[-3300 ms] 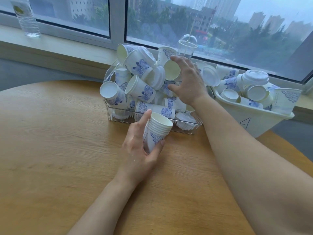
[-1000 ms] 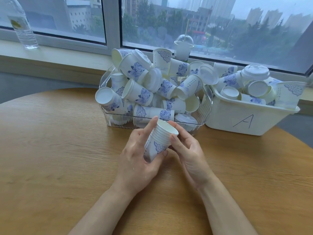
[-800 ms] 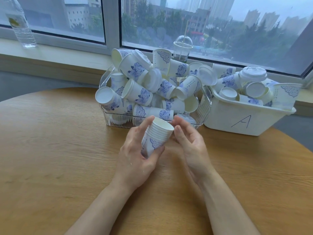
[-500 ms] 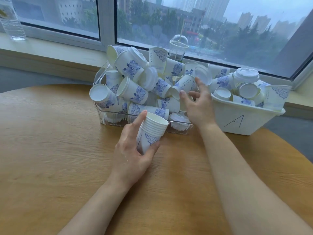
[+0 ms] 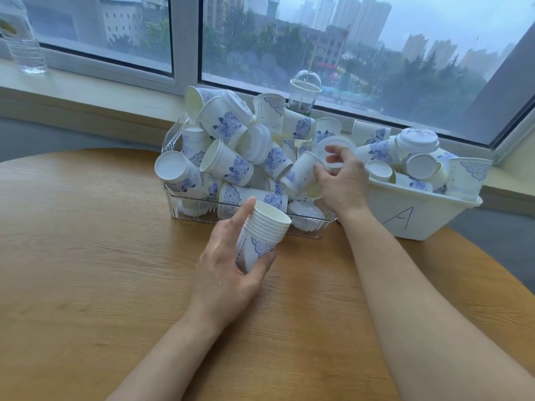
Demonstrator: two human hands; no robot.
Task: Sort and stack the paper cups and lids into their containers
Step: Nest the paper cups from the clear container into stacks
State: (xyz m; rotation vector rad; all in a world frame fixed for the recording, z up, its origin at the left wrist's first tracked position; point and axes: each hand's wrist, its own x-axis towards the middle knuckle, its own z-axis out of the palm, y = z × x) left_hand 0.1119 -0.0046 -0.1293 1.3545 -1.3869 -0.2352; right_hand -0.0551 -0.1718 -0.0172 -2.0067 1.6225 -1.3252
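My left hand (image 5: 228, 270) grips a nested stack of white paper cups with blue print (image 5: 260, 235), tilted just above the round wooden table. A clear plastic bin (image 5: 202, 206) behind it is heaped with loose cups and white lids. My right hand (image 5: 341, 180) reaches into the right side of that heap, its fingers curled round a white lid (image 5: 333, 153) at the mouth of a lying cup (image 5: 299, 173). A white bin marked "A" (image 5: 405, 218) at the right holds more cups and lids.
The wooden table (image 5: 101, 270) stretches toward me and to the left. A clear domed plastic cup (image 5: 304, 95) stands on the window sill behind the bins. A water bottle (image 5: 20, 39) stands at the far left of the sill.
My right hand left the stack, reached to the heap's right side and closed its fingers on a lid. My left hand kept hold of the stack.
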